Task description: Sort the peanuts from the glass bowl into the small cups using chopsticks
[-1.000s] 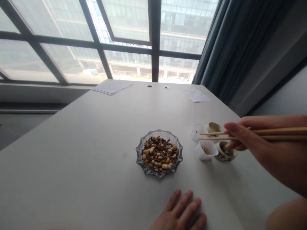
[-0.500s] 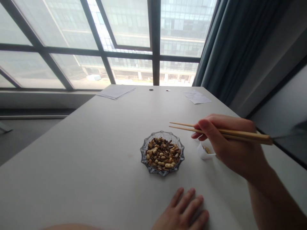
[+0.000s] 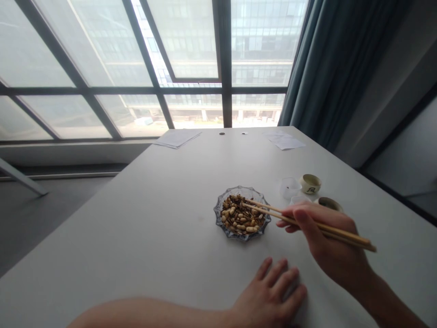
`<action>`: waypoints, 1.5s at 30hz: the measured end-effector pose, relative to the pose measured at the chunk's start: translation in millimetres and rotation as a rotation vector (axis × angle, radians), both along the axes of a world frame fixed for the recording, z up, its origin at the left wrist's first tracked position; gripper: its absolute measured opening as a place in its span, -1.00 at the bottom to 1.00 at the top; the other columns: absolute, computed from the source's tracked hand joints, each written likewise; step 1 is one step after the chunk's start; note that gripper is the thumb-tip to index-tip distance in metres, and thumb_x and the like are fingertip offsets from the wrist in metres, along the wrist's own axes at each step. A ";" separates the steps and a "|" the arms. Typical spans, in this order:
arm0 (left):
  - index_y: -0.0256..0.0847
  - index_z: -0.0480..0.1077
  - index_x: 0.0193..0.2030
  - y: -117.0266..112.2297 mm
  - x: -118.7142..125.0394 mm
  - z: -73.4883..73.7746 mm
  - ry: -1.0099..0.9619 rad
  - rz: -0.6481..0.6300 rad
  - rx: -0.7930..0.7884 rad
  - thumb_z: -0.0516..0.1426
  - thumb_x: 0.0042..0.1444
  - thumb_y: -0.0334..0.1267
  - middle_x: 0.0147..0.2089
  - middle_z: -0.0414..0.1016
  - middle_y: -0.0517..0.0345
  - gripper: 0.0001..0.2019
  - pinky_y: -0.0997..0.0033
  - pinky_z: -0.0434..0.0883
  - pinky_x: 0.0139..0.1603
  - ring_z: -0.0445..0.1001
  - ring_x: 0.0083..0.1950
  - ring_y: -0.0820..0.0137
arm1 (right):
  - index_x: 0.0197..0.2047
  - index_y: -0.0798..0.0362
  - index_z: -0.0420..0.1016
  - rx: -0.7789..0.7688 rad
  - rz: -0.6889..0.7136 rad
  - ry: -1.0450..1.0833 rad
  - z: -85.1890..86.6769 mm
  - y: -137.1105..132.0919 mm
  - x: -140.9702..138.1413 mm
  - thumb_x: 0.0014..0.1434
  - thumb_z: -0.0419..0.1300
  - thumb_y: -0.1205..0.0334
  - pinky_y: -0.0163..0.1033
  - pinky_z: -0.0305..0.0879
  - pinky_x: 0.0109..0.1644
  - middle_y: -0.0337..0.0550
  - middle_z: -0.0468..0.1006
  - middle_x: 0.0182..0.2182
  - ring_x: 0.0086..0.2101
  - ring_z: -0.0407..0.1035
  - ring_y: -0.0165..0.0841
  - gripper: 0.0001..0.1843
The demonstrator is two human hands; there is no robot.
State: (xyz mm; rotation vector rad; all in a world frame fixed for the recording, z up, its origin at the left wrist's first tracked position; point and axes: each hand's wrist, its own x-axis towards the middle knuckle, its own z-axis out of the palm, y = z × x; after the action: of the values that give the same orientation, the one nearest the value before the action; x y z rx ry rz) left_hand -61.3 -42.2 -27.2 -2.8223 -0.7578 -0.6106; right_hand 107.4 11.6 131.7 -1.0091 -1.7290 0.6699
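My right hand (image 3: 324, 237) is closed round a pair of wooden chopsticks (image 3: 344, 234). Their thin tips reach over the glass bowl (image 3: 218, 218) and into the mix of peanuts and striped seeds (image 3: 241, 216). Whether the tips pinch a piece is too small to tell. My left hand (image 3: 269, 296) lies on the table in front of the bowl, fingers spread, holding nothing. Just beyond my right hand is a brown-rimmed cup (image 3: 329, 203), partly hidden by it. A white plastic cup (image 3: 300, 199) also shows in part there.
A second clear plastic cup (image 3: 290, 189) with a dark speck in it stands beside a small cream cup (image 3: 310, 184) bearing a dark character. Papers (image 3: 177, 138) lie at the table's far left, more sheets (image 3: 285, 140) at the far right. Windows and a curtain (image 3: 317, 68) border the table.
My right hand has lowered the chopsticks so their tips now sit in the bowl's nuts and seeds. Cups hidden behind it have come into view. The head view has shifted slightly.
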 end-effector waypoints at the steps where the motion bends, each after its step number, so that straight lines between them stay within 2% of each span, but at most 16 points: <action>1: -0.23 0.34 0.37 0.0 0.1 -0.6 0.012 -0.004 -0.018 0.01 0.54 0.07 0.41 0.33 -0.09 -0.51 -0.09 0.28 0.33 0.30 0.38 -0.04 | -0.27 -0.01 0.73 -0.030 -0.001 0.055 -13.9 -5.0 3.4 0.38 0.25 0.03 -0.18 0.59 -0.32 -0.08 0.72 -0.37 -0.41 0.63 -0.21 -0.70; 4: -0.25 0.30 0.40 -0.5 -0.2 -0.6 0.038 -0.007 -0.078 0.02 0.52 0.05 0.43 0.29 -0.12 -0.49 -0.14 0.28 0.33 0.26 0.41 -0.08 | -0.22 -0.01 0.72 -0.136 -0.104 0.203 -48.0 -20.0 13.4 0.37 0.27 0.01 -0.21 0.61 -0.32 -0.07 0.74 -0.33 -0.36 0.66 -0.17 -0.72; 7: -0.23 0.25 0.44 -1.8 -1.2 4.6 0.061 -0.013 -0.173 0.00 0.52 0.06 0.48 0.23 -0.12 -0.47 -0.17 0.23 0.37 0.20 0.45 -0.08 | -0.20 0.03 0.72 -0.196 -0.145 0.263 -64.0 -23.2 18.9 0.39 0.24 -0.02 -0.22 0.63 -0.30 -0.05 0.74 -0.34 -0.37 0.66 -0.19 -0.67; 12: -0.20 0.17 0.49 -6.1 -2.3 21.0 0.071 0.006 -0.374 0.01 0.50 0.04 0.55 0.10 -0.07 -0.44 -0.16 0.05 0.49 0.04 0.54 -0.03 | -0.24 0.06 0.71 -0.201 0.053 0.186 -63.4 1.2 15.1 0.39 0.25 -0.03 -0.27 0.62 -0.30 -0.06 0.73 -0.38 -0.40 0.66 -0.25 -0.64; 15: -0.18 0.17 0.49 -8.0 -1.9 24.8 0.057 0.018 -0.441 0.05 0.46 0.03 0.56 0.08 -0.06 -0.42 -0.17 -0.03 0.51 -0.01 0.56 -0.03 | -0.27 0.07 0.71 -0.236 0.087 0.196 -63.4 14.3 10.8 0.38 0.26 -0.07 -0.30 0.61 -0.32 -0.07 0.72 -0.42 -0.42 0.66 -0.28 -0.60; 23: -0.17 0.17 0.50 -7.0 -0.2 14.8 0.055 0.018 -0.444 0.04 0.44 0.04 0.55 0.10 -0.09 -0.40 -0.20 -0.07 0.52 -0.06 0.57 -0.05 | -0.29 0.11 0.71 -0.328 0.008 0.388 -81.6 15.8 0.3 0.29 0.33 -0.14 -0.29 0.64 -0.36 -0.02 0.73 -0.46 -0.45 0.67 -0.24 -0.56; 34: -0.16 0.17 0.50 -5.5 -1.1 13.9 0.055 0.022 -0.452 0.03 0.44 0.05 0.55 0.11 -0.08 -0.41 -0.22 -0.05 0.51 -0.05 0.57 -0.04 | -0.33 0.15 0.70 -0.370 -0.063 0.542 -97.4 17.9 -5.2 0.20 0.40 -0.16 -0.28 0.66 -0.37 0.02 0.72 -0.47 -0.46 0.68 -0.19 -0.53; 40: -0.15 0.18 0.50 -4.1 -0.4 14.1 0.049 0.013 -0.464 0.04 0.43 0.07 0.54 0.12 -0.09 -0.40 -0.21 -0.04 0.51 -0.04 0.57 -0.04 | -0.40 0.18 0.68 -0.404 -0.159 0.680 -95.8 19.4 -8.6 0.06 0.48 -0.21 -0.31 0.64 -0.43 0.03 0.72 -0.46 -0.51 0.66 -0.19 -0.47; 45: -0.16 0.18 0.50 -3.8 -1.6 14.0 0.059 0.004 -0.475 0.05 0.44 0.07 0.56 0.08 -0.09 -0.39 -0.20 -0.04 0.52 -0.06 0.58 -0.04 | -0.36 0.19 0.69 -0.385 -0.198 0.772 -87.1 20.9 -1.2 0.06 0.49 -0.20 -0.38 0.60 -0.45 0.04 0.71 -0.47 -0.48 0.67 -0.21 -0.47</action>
State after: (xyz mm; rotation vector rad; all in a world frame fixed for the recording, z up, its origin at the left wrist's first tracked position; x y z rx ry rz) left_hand -62.9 -46.0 -13.2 -3.2426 -1.0136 -0.3824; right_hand 106.2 32.5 44.6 -0.9789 -0.8341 1.1095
